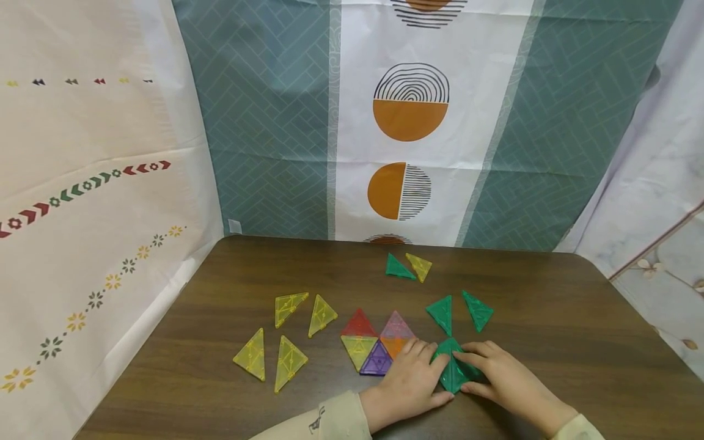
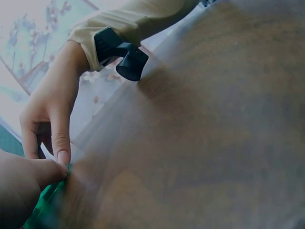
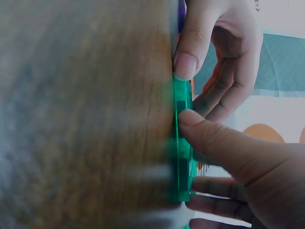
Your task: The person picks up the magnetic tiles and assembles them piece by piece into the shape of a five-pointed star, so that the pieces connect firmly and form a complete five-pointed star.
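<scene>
Green tiles [image 1: 455, 374] lie on a dark wood-grain table [image 1: 203, 318], directly between two hands, neither nearer: the left hand [image 1: 408, 379] grips their left side, the right hand [image 1: 503, 374] pinches their right. Translucent, glossy and straight-edged, they meet along a seam running near to far, just short of a loose green triangle [image 1: 442, 313].

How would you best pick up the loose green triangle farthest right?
Probably pinch the green triangle across its two long edges, reaching from above with the right hand: it lies flat, with bare table around it.
</scene>
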Action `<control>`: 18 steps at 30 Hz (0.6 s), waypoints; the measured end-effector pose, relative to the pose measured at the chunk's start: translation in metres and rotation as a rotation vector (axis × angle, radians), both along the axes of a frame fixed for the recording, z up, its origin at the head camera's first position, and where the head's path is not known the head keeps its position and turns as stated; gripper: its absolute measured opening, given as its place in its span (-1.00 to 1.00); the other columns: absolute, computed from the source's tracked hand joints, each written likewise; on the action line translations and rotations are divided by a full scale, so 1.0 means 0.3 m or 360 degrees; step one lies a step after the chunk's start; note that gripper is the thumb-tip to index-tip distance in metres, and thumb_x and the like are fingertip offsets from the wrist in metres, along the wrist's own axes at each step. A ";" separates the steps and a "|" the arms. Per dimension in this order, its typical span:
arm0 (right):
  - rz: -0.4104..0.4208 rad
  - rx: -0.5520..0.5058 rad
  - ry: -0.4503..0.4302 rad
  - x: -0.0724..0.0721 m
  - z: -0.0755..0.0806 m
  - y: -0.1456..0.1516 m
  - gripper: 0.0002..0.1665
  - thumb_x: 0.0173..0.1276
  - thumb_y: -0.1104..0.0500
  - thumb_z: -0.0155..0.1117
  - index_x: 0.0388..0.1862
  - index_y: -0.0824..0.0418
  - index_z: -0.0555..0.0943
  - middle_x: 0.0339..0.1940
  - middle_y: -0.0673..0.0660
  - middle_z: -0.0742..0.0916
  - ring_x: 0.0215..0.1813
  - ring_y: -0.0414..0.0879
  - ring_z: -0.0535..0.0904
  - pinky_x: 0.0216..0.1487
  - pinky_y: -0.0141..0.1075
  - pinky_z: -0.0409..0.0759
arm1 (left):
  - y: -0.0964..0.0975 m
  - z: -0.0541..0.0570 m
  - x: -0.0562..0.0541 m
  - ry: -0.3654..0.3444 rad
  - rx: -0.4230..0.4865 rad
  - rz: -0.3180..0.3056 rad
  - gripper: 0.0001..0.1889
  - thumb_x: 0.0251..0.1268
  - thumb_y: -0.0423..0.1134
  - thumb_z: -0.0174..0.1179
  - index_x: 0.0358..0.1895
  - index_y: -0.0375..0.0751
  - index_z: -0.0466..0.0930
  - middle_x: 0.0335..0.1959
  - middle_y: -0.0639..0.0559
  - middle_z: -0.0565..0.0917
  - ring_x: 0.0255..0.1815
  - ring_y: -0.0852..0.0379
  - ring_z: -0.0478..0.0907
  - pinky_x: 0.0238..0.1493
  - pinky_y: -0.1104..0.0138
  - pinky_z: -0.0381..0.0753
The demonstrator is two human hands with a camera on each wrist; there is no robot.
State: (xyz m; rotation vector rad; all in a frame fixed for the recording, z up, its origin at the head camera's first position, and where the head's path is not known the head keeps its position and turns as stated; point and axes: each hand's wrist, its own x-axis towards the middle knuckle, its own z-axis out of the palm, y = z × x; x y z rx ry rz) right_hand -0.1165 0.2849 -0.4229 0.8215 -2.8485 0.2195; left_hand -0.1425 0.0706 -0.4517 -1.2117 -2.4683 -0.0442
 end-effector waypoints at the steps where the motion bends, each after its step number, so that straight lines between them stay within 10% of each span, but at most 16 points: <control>1: 0.0006 -0.0003 -0.0001 -0.002 0.000 -0.001 -0.35 0.12 -0.20 0.38 0.09 0.18 0.64 0.06 0.15 0.66 0.02 0.06 0.60 -0.07 -0.11 0.65 | 0.000 0.000 -0.001 0.0009 0.0001 0.0009 -0.42 0.22 0.34 0.09 0.12 0.03 0.53 0.07 0.04 0.63 0.10 0.19 0.54 0.24 0.31 0.42; 18: -0.0093 -0.0099 -0.0074 -0.060 0.077 0.047 -0.49 0.20 -0.07 0.37 0.07 0.15 0.64 0.08 0.17 0.66 0.08 0.13 0.60 -0.03 -0.03 0.64 | -0.007 0.059 -0.062 -0.0140 0.0014 0.0098 -0.35 0.25 0.39 -0.01 0.21 0.02 0.50 0.13 0.07 0.57 0.20 0.15 0.47 0.31 0.26 0.40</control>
